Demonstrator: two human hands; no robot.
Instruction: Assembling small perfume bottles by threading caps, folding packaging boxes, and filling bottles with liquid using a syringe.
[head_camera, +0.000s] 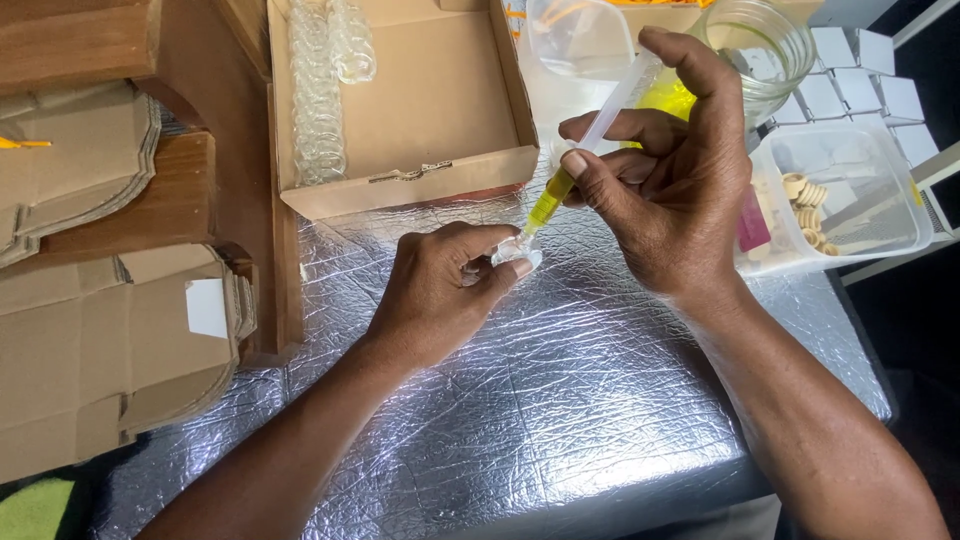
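Syringe (575, 160) (yellow liquid inside) sits pinched in your right hand (670, 200); your left hand (440, 290) grips a small clear vial (517, 252).

We count two hands: the left hand (440, 290) at the centre of the frame and the right hand (670, 190) to its upper right. Between them we see one syringe (580, 155) with yellow liquid and one small clear vial (515, 252). At the top sits one open cardboard box (420, 120), holding two rows of clear vials (318, 90) too packed for us to number. We find one glass jar (770, 50) at the upper right, one clear plastic tub (850, 195) at the right edge, and roughly ten small white boxes (860, 80) behind it.
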